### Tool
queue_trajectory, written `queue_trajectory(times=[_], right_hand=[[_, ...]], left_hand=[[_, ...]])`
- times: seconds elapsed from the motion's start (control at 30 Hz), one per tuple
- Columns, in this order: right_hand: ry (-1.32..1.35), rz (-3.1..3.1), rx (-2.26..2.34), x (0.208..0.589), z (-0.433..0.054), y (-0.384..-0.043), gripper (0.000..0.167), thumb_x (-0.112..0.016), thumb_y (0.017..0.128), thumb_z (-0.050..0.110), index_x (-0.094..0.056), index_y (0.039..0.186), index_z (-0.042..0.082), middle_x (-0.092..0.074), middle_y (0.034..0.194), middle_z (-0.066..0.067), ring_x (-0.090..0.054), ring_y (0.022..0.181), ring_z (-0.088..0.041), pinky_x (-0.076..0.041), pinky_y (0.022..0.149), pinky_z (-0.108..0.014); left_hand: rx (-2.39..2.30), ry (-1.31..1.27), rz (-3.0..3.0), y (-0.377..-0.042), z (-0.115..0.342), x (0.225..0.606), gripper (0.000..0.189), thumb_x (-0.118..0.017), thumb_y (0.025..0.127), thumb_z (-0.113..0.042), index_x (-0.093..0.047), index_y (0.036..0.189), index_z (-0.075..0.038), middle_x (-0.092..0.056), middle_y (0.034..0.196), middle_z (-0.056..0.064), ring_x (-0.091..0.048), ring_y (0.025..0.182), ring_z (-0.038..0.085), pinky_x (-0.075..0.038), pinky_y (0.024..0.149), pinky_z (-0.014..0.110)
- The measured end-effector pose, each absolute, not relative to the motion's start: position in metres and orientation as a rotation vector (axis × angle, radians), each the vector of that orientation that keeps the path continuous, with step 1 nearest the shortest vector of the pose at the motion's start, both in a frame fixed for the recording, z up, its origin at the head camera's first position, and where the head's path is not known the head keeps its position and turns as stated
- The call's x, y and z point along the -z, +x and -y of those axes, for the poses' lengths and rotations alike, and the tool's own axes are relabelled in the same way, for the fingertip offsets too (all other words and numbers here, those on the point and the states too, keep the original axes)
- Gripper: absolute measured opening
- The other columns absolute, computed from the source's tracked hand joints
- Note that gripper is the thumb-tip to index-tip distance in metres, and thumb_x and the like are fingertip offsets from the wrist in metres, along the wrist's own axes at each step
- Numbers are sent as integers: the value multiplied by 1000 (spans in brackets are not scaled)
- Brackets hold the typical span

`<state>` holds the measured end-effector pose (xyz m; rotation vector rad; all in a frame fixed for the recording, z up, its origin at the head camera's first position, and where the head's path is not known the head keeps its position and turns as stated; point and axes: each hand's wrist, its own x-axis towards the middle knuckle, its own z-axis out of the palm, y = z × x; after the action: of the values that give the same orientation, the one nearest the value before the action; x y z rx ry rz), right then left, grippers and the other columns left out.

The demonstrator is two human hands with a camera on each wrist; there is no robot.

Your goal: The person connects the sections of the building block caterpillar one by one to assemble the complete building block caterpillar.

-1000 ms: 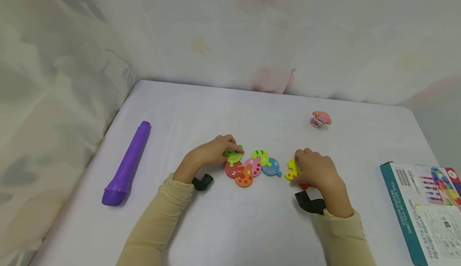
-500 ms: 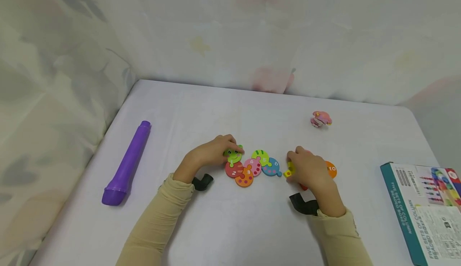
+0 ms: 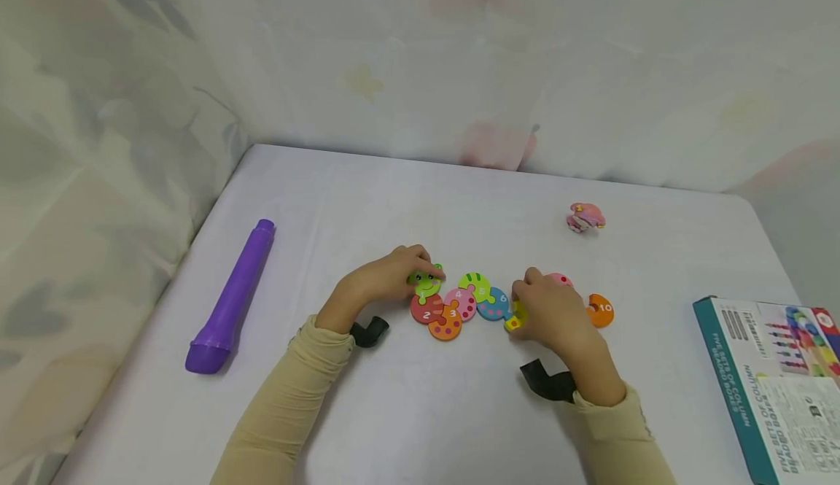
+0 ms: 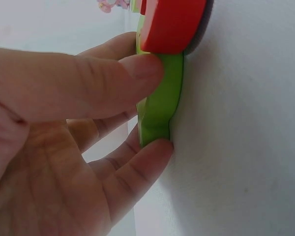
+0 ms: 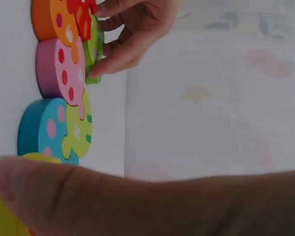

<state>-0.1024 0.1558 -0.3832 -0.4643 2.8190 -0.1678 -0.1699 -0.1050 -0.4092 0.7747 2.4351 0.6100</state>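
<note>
A wooden caterpillar puzzle lies joined on the table: green smiling head piece point(image 3: 428, 287), red 2 point(image 3: 425, 311), orange 3 point(image 3: 445, 327), pink 4 point(image 3: 459, 303), light green 5 point(image 3: 474, 284) and blue 6 point(image 3: 491, 308). My left hand point(image 3: 387, 277) holds the head; in the left wrist view the thumb presses one side and a fingertip lies at the lower end of the green edge point(image 4: 160, 103). My right hand point(image 3: 558, 311) grips a yellow puzzle piece point(image 3: 514, 321) at the blue piece's tab. Much of the yellow piece is hidden under the fingers.
Right of my right hand lies an orange 10 piece point(image 3: 601, 313), and a pink piece point(image 3: 561, 279) peeks out behind it. A purple microphone-shaped toy point(image 3: 231, 299) lies left, a small pink figure point(image 3: 585, 217) at the back, a bead-set box point(image 3: 771, 390) at the right edge.
My right hand has moved left with the yellow piece, up to the blue 6. The orange 10 and part of a pink piece have come into view. My left hand stays put.
</note>
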Motion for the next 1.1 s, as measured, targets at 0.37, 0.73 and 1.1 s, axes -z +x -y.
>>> queue_trajectory(times=[0.37, 0.73, 1.1], right_hand=[[-462, -2818, 131, 390, -145, -102, 58, -84, 60, 40, -62, 100, 5, -51, 87, -7, -47, 74, -21, -45, 62, -34], [-455, -2817, 143, 393, -146, -105, 59, -83, 59, 44, -62, 98, 4, -52, 87, -7, -48, 73, -21, -46, 63, -35], [-326, -2909, 538, 387, -198, -111, 51, -74, 77, 28, -56, 119, 4, -53, 116, -15, -55, 95, -30, -48, 76, -49]], left_hand=[[-624, 772, -2435, -170, 106, 408, 46, -57, 84, 2, -64, 120, -26, -49, 114, -1, -41, 104, 16, -42, 77, 25], [-638, 794, -2441, -169, 107, 408, 45, -57, 83, 4, -64, 119, -22, -49, 114, 0, -41, 105, 19, -42, 77, 25], [-633, 798, -2438, -169, 106, 408, 44, -58, 84, 2, -64, 120, -23, -49, 116, 1, -41, 107, 19, -42, 79, 27]])
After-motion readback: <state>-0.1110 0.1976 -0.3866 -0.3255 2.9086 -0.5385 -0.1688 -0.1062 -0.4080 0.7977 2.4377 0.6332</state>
